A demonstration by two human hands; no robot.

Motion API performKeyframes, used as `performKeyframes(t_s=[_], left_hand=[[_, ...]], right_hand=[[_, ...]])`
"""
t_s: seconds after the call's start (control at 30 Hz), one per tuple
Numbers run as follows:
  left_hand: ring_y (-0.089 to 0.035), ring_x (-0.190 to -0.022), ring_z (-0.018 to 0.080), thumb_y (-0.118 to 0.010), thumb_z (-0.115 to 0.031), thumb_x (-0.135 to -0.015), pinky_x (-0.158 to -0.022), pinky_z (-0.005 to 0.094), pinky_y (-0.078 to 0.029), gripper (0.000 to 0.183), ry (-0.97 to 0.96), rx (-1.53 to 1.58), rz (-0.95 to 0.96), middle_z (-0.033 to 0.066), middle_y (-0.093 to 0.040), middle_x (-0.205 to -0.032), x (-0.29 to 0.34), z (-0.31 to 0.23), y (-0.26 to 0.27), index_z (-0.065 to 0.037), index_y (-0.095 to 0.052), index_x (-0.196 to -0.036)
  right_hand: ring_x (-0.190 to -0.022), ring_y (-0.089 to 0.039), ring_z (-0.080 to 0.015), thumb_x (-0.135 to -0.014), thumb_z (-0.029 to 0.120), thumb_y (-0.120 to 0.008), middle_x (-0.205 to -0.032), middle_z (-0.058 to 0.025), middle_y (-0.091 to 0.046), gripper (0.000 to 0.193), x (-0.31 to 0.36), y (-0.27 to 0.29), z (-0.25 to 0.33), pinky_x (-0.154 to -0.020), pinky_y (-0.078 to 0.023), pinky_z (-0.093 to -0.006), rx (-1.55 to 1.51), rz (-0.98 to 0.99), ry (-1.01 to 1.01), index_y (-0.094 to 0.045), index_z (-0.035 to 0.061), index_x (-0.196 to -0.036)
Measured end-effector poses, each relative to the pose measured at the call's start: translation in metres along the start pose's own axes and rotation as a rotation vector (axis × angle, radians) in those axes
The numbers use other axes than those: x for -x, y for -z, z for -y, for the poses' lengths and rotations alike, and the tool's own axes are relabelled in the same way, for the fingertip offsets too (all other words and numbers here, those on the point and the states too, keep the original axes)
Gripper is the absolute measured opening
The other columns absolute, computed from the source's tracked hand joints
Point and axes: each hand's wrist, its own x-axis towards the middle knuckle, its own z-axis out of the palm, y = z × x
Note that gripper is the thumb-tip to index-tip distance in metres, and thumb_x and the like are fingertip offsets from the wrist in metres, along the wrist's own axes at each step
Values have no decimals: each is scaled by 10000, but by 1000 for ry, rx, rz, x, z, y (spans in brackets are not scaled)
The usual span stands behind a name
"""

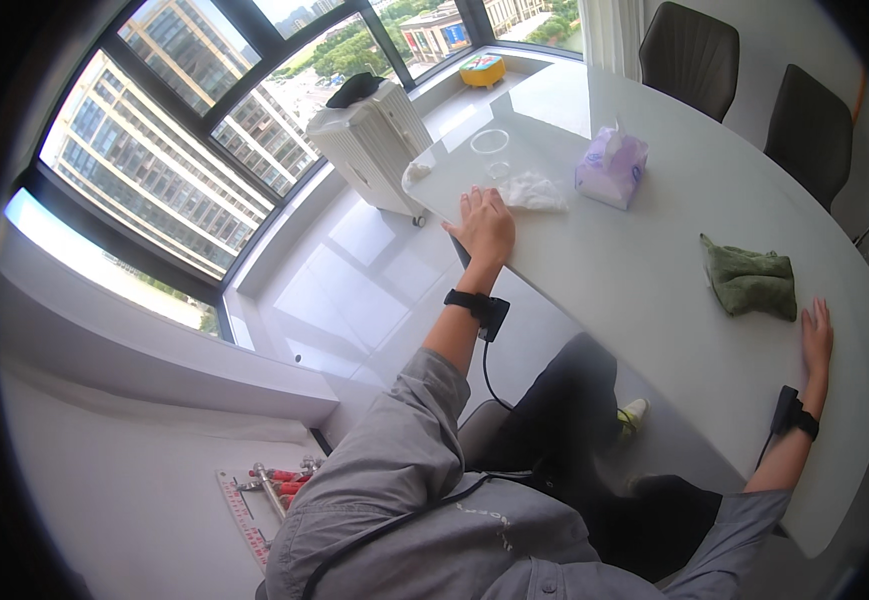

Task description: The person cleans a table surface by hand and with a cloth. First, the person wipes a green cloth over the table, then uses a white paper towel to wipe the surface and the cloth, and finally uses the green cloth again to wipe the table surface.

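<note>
1. Left hand (484, 228): rests at the near edge of the table (644, 270), fingers extended and slightly parted, nothing gripped. It lies just beside the white wad (537, 193); contact cannot be confirmed.
2. Right hand (817, 340): laid on the table, fingers stretched out, nothing gripped. It lies just beside the cloth (751, 282); whether they touch cannot be told.
3. Cloth: green, bunched, lying on the table to the left of the right hand.
4. Wad: crumpled, loose on the table, nearer the viewer than two clear rings (489, 141).
5. Tissue box (611, 170): upright, a tissue protruding, between wad and cloth.
6. Progress: no item is lifted or held. The cloth is not spread flat. In my judgement, no handling is under way; whether any is complete or outstanding cannot be established.
7. Surroundings: suitcase (369, 145) by the window; two chairs (691, 60) beyond the table.
</note>
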Motion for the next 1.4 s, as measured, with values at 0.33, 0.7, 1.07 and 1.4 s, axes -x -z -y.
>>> performKeyframes(t_s=[0.33, 0.7, 1.07, 1.4], left_hand=[[-309, -1435, 260, -246, -283, -988, -1082, 671, -193, 494, 11, 18, 0, 83, -401, -1523, -4, 6, -9, -91, -550, -1328], [-325, -1427, 259, -269, -279, -985, -1073, 671, -220, 484, 21, -22, -9, 79, -419, -1512, -3, 9, -5, -92, -538, -1341], [-339, -1415, 248, -281, -286, -992, -1055, 677, -252, 467, 14, -36, -2, 66, -418, -1511, -5, 6, -8, -111, -532, -1345], [-327, -1426, 248, -287, -290, -991, -1066, 680, -232, 464, 5, -12, -3, 67, -412, -1516, -4, 3, -5, -109, -536, -1338]], right_hand=[[-1429, -321, -312, -977, 342, -541, -1513, -157, -400, 518, -2, -3, -8, -1157, -263, -392, -26, -42, 41, -498, 41, -1397], [-1424, -330, -306, -988, 382, -511, -1527, -147, -380, 543, 0, -7, 6, -1152, -263, -406, 29, 3, 50, -464, 71, -1430], [-1421, -332, -316, -996, 403, -501, -1521, -155, -385, 563, -3, -8, -11, -1154, -264, -400, 5, -24, 45, -461, 36, -1421], [-1422, -331, -312, -991, 384, -511, -1507, -159, -405, 546, -2, -7, -9, -1154, -262, -399, 41, -41, 18, -476, 32, -1408]])
